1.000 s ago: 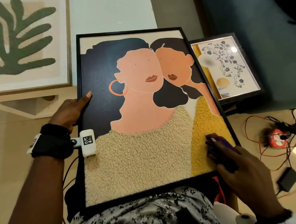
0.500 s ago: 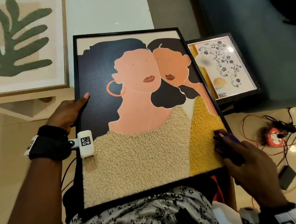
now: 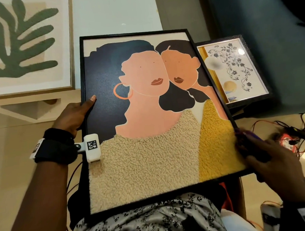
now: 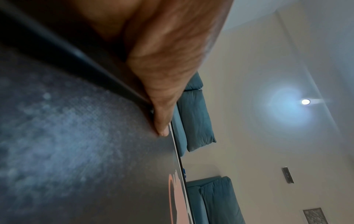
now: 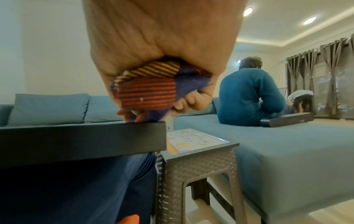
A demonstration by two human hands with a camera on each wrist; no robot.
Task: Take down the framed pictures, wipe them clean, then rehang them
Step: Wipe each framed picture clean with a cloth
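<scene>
Large black-framed picture of two stylised women (image 3: 148,115) lay face up across the person's lap, near edge against the patterned shirt (image 3: 153,219), far edge toward the wall.

Left hand (image 3: 72,117) gripped the frame's left edge about halfway up: thumb flat on the dark blue area of the front, other fingers hidden behind the frame. Left wrist view confirmed the thumb tip (image 4: 162,130) touching the picture face just inside the black rim.

Right hand (image 3: 274,163) was at the frame's right edge near the near-right corner, fingers curled round a bunched purple cloth with orange and yellow stripes (image 5: 149,87). In the right wrist view the cloth touched the top of the black frame edge (image 5: 82,134). In the head view the cloth was motion-blurred.

Just beyond the right edge: small dark-framed floral print (image 3: 234,70), face up on a grey woven-pattern plastic stool (image 5: 195,166), beside the big frame; contact unclear. Red device with tangled orange and black cables (image 3: 289,140) on the floor right of the right hand.

Far left: light-wood-framed green leaf print (image 3: 24,46) lay flat, apart from the big frame. Far right: blue sofa (image 5: 287,144); another person in a blue top (image 5: 249,94) sat on it, back to the camera.
</scene>
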